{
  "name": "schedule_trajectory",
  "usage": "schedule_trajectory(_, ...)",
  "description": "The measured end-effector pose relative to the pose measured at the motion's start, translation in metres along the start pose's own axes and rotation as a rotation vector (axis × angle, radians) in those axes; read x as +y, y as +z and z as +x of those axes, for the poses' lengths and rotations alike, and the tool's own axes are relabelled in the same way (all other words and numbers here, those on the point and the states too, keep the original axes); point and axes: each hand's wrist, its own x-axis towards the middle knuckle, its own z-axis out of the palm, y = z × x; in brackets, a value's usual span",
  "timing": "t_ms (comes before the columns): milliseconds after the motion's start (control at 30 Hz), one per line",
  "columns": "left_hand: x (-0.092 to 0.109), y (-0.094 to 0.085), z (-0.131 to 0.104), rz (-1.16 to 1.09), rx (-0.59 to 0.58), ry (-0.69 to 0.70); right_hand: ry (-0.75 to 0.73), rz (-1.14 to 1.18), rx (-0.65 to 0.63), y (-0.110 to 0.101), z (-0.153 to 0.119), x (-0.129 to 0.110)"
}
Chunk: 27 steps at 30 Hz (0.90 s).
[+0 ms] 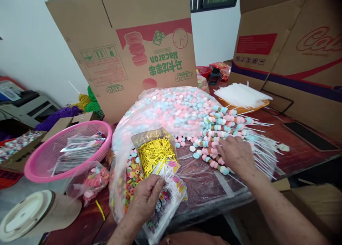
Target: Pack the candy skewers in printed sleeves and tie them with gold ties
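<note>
1. In the head view, a stack of clear printed plastic bags (171, 198) is held at six o'clock by the left hand (148, 195); it is nearly closed, with the thumb pressed on top.
2. Skewers of pink, blue and brown round sweets on white sticks (211, 150) lie between three and four o'clock. They are touched by the right hand (236, 154), its fingers half curled; whether one is gripped cannot be told.
3. For good handling, a skewer should be pinched lightly and drawn out along its stick, so that neighbours are not dragged. The bags should be kept flat.
4. Counted: two hands; one pink plastic basket (42, 156), toward nine o'clock; one pouch of shiny gold ties (157, 150), seven o'clock; one black flat phone (311, 135), three o'clock; two large brown cardboard boxes (144, 10), eleven and two o'clock. The skewers overlap too much to be counted.
</note>
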Motion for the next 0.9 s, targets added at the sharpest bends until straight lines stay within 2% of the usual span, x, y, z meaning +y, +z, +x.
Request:
schedule_trajectory(67,-0.006,-0.007,-0.002,0.018,0.032,0.09,-0.063,-0.288,-0.014,0.002,0.006,0.019)
schedule_trajectory(167,-0.012,-0.015,-0.005,0.073,0.112,0.253,-0.144,-0.373,-0.027,0.006,0.006,0.033)
schedule_trajectory(233,-0.014,-0.02,-0.006,0.117,0.157,0.333,-0.206,-0.26,0.038,0.001,0.001,0.036)
schedule_trajectory(300,-0.014,-0.025,-0.006,0.149,0.166,0.39,-0.327,-0.007,0.124,-0.013,-0.008,0.033)
schedule_trajectory(367,-0.013,-0.029,-0.004,0.167,0.153,0.431,-0.455,0.259,0.185,-0.028,-0.021,0.026)
schedule_trajectory(433,-0.01,-0.032,-0.002,0.181,0.148,0.461,-0.537,0.387,0.222,-0.038,-0.035,0.015)
schedule_trajectory(567,-0.002,-0.038,0.001,0.218,0.184,0.52,-0.631,0.383,0.189,-0.035,-0.056,0.001)
schedule_trajectory(667,0.0,-0.042,0.001,0.256,0.198,0.531,-0.639,0.369,0.138,-0.029,-0.061,0.004)
schedule_trajectory(900,0.007,-0.048,0.003,0.335,0.094,0.589,-0.569,0.441,0.23,-0.042,-0.058,0.014)
